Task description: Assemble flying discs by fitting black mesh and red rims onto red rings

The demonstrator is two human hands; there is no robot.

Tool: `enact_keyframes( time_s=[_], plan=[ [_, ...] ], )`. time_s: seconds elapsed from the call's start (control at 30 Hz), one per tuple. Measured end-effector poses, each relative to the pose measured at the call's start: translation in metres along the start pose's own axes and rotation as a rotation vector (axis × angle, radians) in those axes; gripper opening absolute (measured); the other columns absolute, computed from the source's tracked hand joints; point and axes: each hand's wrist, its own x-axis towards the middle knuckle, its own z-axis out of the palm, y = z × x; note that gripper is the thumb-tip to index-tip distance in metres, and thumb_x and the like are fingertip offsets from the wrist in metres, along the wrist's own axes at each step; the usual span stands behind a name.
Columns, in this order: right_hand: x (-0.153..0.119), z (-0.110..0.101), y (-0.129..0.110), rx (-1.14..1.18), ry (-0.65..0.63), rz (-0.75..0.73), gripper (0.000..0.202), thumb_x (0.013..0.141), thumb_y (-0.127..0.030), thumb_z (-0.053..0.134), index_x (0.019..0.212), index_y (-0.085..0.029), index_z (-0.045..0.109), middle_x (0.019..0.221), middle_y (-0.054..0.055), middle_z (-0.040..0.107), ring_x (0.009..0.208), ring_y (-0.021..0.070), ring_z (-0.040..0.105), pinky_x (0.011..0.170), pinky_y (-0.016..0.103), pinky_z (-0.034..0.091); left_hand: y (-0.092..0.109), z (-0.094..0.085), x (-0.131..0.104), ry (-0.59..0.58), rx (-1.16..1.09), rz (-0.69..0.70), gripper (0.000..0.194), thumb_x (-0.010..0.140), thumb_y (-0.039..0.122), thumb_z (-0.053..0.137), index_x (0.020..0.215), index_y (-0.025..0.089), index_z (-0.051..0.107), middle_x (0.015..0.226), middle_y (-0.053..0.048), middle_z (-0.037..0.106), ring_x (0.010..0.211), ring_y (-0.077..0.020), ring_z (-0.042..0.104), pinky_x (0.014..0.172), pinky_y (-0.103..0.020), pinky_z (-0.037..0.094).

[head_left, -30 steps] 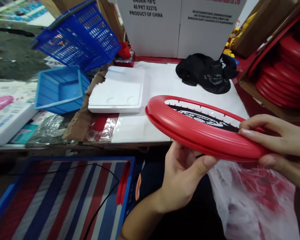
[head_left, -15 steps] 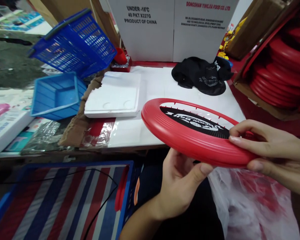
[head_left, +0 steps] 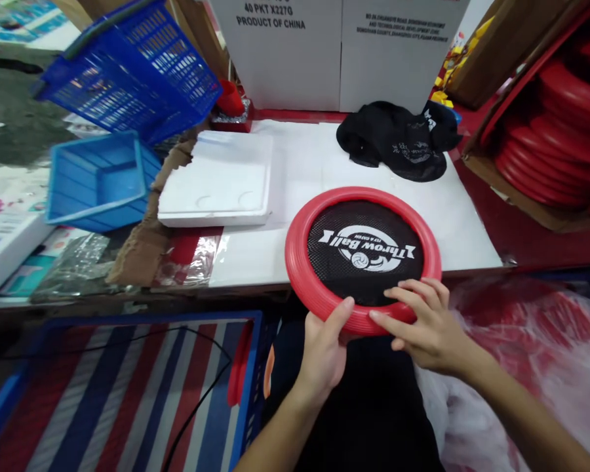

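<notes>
A round red disc [head_left: 305, 262], its black mesh centre printed "Throw Ball" in white, is held above the table's front edge with its printed face up. My left hand [head_left: 324, 347] grips the near rim, thumb on top and the other fingers hidden beneath. At the near right of the rim is my right hand [head_left: 430, 324], with fingers bent over the ring, some fingertips at the mesh edge. Behind the disc lies a heap of black mesh pieces [head_left: 388, 141] with white print, on a white sheet [head_left: 299, 170].
A white foam slab [head_left: 221, 174] lies left of the disc, with a light blue bin [head_left: 98, 177] and tilted dark blue basket [head_left: 142, 72] beyond. Stacked red rings [head_left: 545, 144] fill a carton at right. A striped, blue-framed crate [head_left: 142, 393] is low left; clear plastic [head_left: 545, 341] lies low right.
The disc has tipped from nearly edge-on to facing up toward me. My right hand has moved left along the rim, closer to my left hand. The view has shifted slightly.
</notes>
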Motion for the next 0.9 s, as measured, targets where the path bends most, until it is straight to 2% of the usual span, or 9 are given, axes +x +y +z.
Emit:
enact_keyframes(
  time_s=[0.03,0.1,0.17,0.23,0.3,0.53,0.7,0.8,0.9],
  plan=[
    [-0.011,0.019,-0.005,0.078,0.053,0.157,0.046,0.104,-0.046,0.063,0.149,-0.040,0.066,0.162,0.009,0.054,0.153,0.0387,0.044,0.125,0.070,0.028,-0.008,-0.008,0.002,0.028,-0.006,0.023,0.033,0.086,0.030,0.092,0.108,0.014,0.073,0.101,-0.006,0.080,0.089,-0.0215,0.079,0.082,-0.031,0.065],
    [-0.027,0.053,-0.018,0.280,0.405,0.661,0.049,0.106,-0.048,0.060,0.153,-0.039,0.062,0.173,0.005,0.042,0.162,0.0355,0.034,0.130,0.064,0.030,-0.024,-0.024,0.004,0.088,-0.029,0.043,0.039,0.084,0.027,0.093,0.116,0.017,0.073,0.113,-0.007,0.081,0.103,-0.0232,0.079,0.091,-0.032,0.064],
    [-0.036,0.077,-0.030,0.698,0.660,1.073,0.046,0.107,-0.050,0.056,0.151,-0.037,0.063,0.165,0.005,0.053,0.151,0.0300,0.053,0.120,0.055,0.049,-0.038,-0.037,0.003,0.156,-0.054,0.026,0.046,0.081,0.025,0.094,0.122,0.021,0.073,0.120,-0.005,0.080,0.112,-0.0236,0.077,0.099,-0.034,0.062],
    [-0.037,0.089,-0.036,1.118,0.753,1.264,0.042,0.106,-0.054,0.058,0.140,-0.033,0.070,0.147,0.006,0.069,0.131,0.0276,0.069,0.104,0.048,0.063,-0.050,-0.047,0.004,0.220,-0.072,0.005,0.053,0.077,0.024,0.096,0.125,0.025,0.072,0.119,-0.003,0.080,0.113,-0.0222,0.076,0.102,-0.034,0.060],
    [-0.032,0.093,-0.034,1.308,0.807,1.302,0.036,0.099,-0.052,0.071,0.126,-0.029,0.076,0.130,0.006,0.078,0.118,0.0263,0.075,0.096,0.043,0.066,-0.060,-0.053,0.005,0.257,-0.074,-0.014,0.060,0.074,0.025,0.097,0.128,0.028,0.071,0.116,-0.001,0.080,0.110,-0.0206,0.076,0.103,-0.035,0.060],
    [-0.019,0.091,-0.015,1.296,0.953,1.284,0.033,0.085,-0.040,0.089,0.110,-0.022,0.079,0.109,0.004,0.082,0.095,0.0194,0.077,0.092,0.032,0.064,-0.068,-0.061,0.017,0.216,-0.050,-0.018,0.064,0.073,0.026,0.096,0.131,0.029,0.071,0.108,0.001,0.079,0.107,-0.0222,0.076,0.099,-0.036,0.060],
    [-0.028,0.083,0.005,1.345,0.828,1.234,0.045,0.086,-0.045,0.088,0.123,-0.024,0.077,0.117,0.005,0.082,0.098,0.0203,0.078,0.087,0.033,0.064,-0.067,-0.075,0.028,0.168,-0.012,-0.021,0.060,0.068,0.024,0.098,0.124,0.026,0.075,0.099,0.001,0.080,0.102,-0.0219,0.077,0.098,-0.035,0.060],
    [-0.027,0.078,0.021,1.292,0.853,1.194,0.041,0.086,-0.048,0.087,0.118,-0.023,0.078,0.111,0.005,0.083,0.092,0.0201,0.077,0.084,0.034,0.065,-0.061,-0.088,0.035,0.097,0.060,-0.096,0.061,0.063,0.025,0.101,0.119,0.022,0.076,0.101,-0.002,0.081,0.106,-0.0262,0.077,0.104,-0.039,0.059],
    [-0.025,0.085,0.025,1.218,0.956,1.183,0.037,0.086,-0.045,0.086,0.113,-0.022,0.078,0.103,0.004,0.082,0.084,0.0176,0.075,0.080,0.032,0.063,-0.039,-0.101,0.046,0.069,0.110,-0.124,0.062,0.054,0.031,0.104,0.108,0.020,0.075,0.102,-0.006,0.080,0.104,-0.0282,0.076,0.099,-0.040,0.060]
  ],
)
